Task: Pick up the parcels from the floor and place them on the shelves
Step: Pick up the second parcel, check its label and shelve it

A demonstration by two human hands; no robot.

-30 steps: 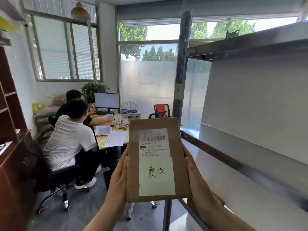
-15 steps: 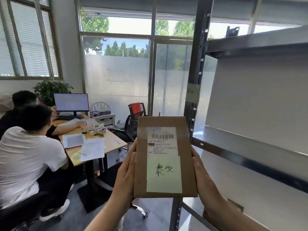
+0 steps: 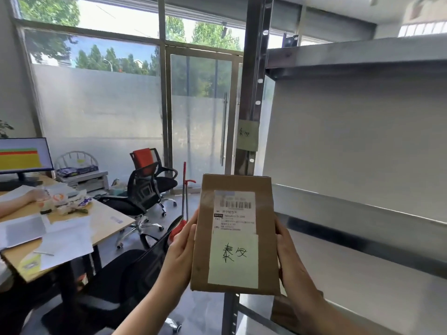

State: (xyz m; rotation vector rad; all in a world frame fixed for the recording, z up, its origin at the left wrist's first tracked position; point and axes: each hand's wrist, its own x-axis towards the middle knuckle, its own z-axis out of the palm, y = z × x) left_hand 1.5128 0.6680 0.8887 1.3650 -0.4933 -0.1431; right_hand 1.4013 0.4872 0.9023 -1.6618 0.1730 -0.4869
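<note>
A flat brown cardboard parcel (image 3: 235, 234) is held upright in front of me, with a barcode label and a pale green handwritten note facing me. My left hand (image 3: 181, 250) grips its left edge and my right hand (image 3: 289, 256) grips its right edge. Behind the parcel stands the upright post (image 3: 251, 93) of a metal shelf unit, carrying a green note (image 3: 247, 135) with similar handwriting. The middle shelf (image 3: 358, 213) runs to the right at parcel height, and another shelf (image 3: 350, 56) lies above it.
A wooden desk (image 3: 106, 221) with papers and a monitor (image 3: 23, 154) is at the left, where a person's arm (image 3: 17, 201) rests. Black office chairs (image 3: 142, 192) stand between the desk and the glass door (image 3: 200, 117). A red-handled broom (image 3: 185, 194) leans behind the parcel.
My view has swung to the right, toward the shelf post. The seated people have slid out at the left. The parcel stays held in both hands in front of me.
</note>
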